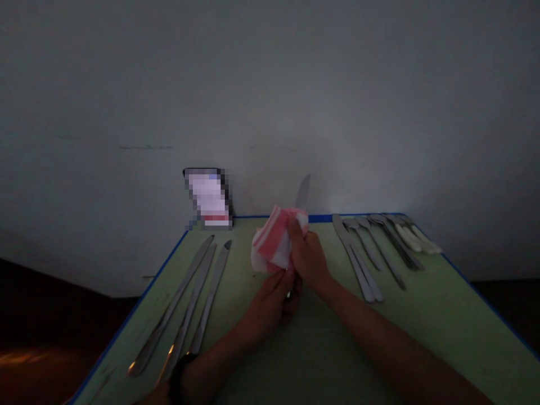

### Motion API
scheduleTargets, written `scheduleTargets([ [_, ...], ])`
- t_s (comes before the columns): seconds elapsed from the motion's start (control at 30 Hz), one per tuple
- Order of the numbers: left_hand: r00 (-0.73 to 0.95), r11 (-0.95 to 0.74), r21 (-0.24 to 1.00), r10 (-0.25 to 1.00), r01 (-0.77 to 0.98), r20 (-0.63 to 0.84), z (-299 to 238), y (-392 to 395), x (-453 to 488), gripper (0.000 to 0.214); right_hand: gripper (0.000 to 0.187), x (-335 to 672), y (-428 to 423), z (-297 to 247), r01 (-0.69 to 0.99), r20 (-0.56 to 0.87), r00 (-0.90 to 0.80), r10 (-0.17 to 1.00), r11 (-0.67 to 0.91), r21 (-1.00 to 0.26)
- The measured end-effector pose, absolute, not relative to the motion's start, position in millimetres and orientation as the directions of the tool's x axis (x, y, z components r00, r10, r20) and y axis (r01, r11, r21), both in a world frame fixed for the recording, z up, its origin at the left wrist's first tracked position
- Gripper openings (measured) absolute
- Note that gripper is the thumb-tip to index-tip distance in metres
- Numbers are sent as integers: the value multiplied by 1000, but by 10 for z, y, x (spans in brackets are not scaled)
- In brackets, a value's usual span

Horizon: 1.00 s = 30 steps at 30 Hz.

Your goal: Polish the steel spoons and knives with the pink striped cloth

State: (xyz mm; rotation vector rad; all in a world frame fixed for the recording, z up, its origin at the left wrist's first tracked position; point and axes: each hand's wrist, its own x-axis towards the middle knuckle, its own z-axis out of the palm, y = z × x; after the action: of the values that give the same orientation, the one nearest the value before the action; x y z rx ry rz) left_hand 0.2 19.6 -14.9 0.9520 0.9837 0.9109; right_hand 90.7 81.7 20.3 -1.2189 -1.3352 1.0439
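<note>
Over the middle of the table I hold a table knife (pixel 303 192) upright, its blade tip pointing away toward the wall. My left hand (pixel 272 298) is closed around the knife's handle low down, with only a shiny bit of metal showing between the fingers. Just above it my right hand (pixel 310 256) grips a pink and white striped cloth (pixel 270 244), which wraps the lower part of the blade. The thumb of that hand presses the cloth. Most of the handle is hidden by fingers and cloth.
Three table knives (pixel 206 298) lie on the green table (pixel 337 360) at left. At right lie more knives (pixel 358 264), several spoons and forks (pixel 382 253), and white-handled pieces (pixel 415 236). A phone (pixel 210 197) leans against the wall (pixel 270 101) behind the table.
</note>
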Motion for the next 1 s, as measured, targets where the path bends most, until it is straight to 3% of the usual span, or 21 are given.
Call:
scheduleTargets([
  [0.2, 273, 275, 959, 930, -69, -247, -99, 169, 4, 42, 50, 1060, 957, 303, 121, 177, -63, 982, 183, -976],
  [0.43, 429, 109, 979, 886, 173, -175, 13, 100, -13, 40, 52, 1488, 1116, 656, 66, 279, 336, 899, 273, -960],
  [0.63, 477, 54, 983, 868, 178, -134, 15, 73, -35, 40, 53, 1516, 1065, 759, 144, 332, 466, 820, 300, -943],
  [0.77, 471, 92, 983, 868, 156, -156, -6, 79, -35, 41, 55, 1347, 1000, 660, 119, 287, 413, 864, 261, -958],
  [1.0, 397, 164, 986, 906, -2, -150, -71, 123, -9, 42, 54, 1058, 840, 407, 110, 244, 158, 957, 229, -967],
])
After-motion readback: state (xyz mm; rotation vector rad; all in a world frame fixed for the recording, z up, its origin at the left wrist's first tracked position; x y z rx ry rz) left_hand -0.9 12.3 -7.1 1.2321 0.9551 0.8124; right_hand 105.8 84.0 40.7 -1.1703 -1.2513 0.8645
